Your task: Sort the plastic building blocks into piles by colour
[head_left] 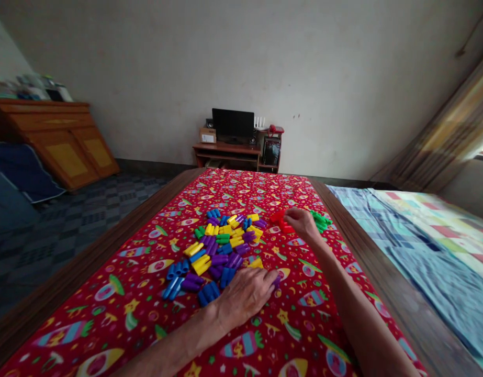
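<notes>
Over the near part of the tablecloth, my left hand [247,291] lies palm down with its fingers curled onto a purple plastic tube piece [277,283], which is partly hidden. Farther away, the fingers of my right hand [302,222] are pinched at the red plastic tube pieces [287,227]; the fingertips cover part of them. Just right of that hand sits a group of green tube pieces [322,222]. A loose pile of tube pieces in yellow [201,265], blue [173,288], purple [191,283] and green [223,239] spreads left of and beyond my left hand.
A red patterned cloth [147,309] covers the middle of the wooden table [147,214]. To the right is a bed [433,251] with blue fabric. Against the wall stand a desk [225,151] with a monitor [233,124] and, left, a wooden cabinet [64,139].
</notes>
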`<act>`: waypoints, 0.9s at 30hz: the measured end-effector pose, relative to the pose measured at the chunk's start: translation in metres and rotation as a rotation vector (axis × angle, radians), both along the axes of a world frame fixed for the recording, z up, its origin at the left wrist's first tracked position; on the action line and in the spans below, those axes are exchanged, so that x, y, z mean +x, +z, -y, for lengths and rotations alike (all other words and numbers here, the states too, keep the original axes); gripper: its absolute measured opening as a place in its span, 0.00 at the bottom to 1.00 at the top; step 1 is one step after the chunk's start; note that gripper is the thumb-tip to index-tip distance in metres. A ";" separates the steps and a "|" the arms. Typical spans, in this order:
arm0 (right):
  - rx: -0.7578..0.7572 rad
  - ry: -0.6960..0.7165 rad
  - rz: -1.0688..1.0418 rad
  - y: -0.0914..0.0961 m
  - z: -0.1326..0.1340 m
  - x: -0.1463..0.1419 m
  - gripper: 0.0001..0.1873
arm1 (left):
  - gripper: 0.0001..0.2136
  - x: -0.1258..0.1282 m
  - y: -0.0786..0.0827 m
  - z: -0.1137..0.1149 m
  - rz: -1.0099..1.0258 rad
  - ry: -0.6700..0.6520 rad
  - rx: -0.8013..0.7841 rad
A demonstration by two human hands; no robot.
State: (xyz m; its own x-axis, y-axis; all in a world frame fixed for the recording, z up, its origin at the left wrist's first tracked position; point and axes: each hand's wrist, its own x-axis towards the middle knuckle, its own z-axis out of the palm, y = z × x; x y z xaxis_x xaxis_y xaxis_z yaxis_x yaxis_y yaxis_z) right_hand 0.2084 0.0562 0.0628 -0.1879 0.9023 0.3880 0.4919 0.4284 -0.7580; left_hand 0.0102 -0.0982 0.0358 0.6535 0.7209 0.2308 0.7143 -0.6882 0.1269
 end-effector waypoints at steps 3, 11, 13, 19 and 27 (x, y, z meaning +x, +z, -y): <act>-0.004 -0.256 0.021 -0.006 -0.015 0.038 0.15 | 0.12 -0.002 -0.002 -0.001 0.014 -0.009 0.004; 0.093 -0.268 0.556 -0.003 -0.011 0.060 0.14 | 0.09 -0.001 -0.014 -0.011 0.002 0.090 0.047; 0.093 -0.239 0.672 -0.001 -0.011 0.052 0.14 | 0.10 -0.001 -0.015 -0.011 0.003 0.079 0.046; 0.138 -0.248 0.626 -0.001 -0.013 0.042 0.15 | 0.11 -0.002 -0.017 -0.012 0.016 0.073 0.038; 0.233 0.036 0.346 0.000 0.011 -0.009 0.14 | 0.09 -0.010 -0.008 -0.018 0.015 0.172 0.082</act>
